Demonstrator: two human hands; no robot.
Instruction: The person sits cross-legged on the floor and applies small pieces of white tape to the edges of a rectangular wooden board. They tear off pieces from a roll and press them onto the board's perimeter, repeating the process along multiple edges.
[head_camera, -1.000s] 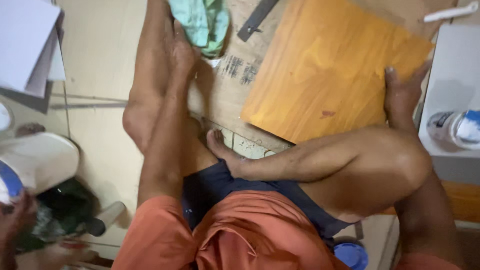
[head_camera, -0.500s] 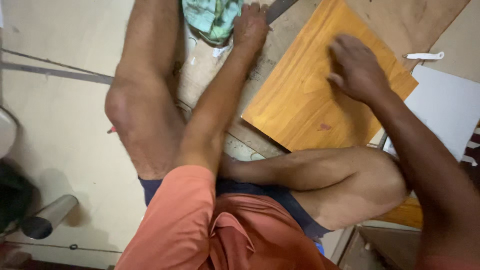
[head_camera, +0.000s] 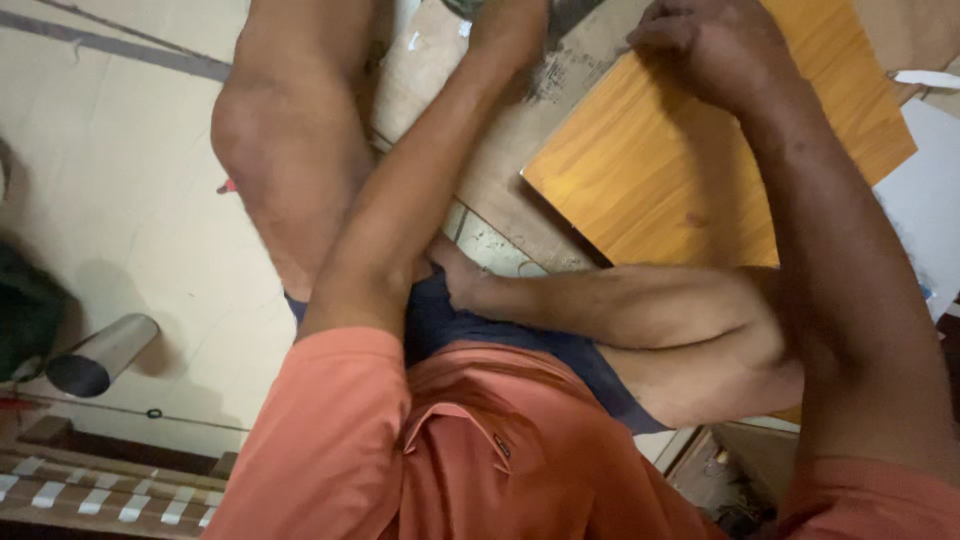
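Head view: the right hand (head_camera: 715, 45) rests curled, knuckles up, on the far corner of the orange board (head_camera: 690, 170) at one o'clock, though whether it grips is unclear. The left hand (head_camera: 510, 30) at twelve o'clock lies on the cardboard (head_camera: 520, 150), its fingers cut off. A grey tube (head_camera: 100, 355) lies on the floor (head_camera: 120, 180) at eight o'clock.

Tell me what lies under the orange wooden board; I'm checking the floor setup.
Under the wooden board a grey-brown sheet sticks out along its left edge. The right hand rests on top. What lies beneath the board's middle is covered.
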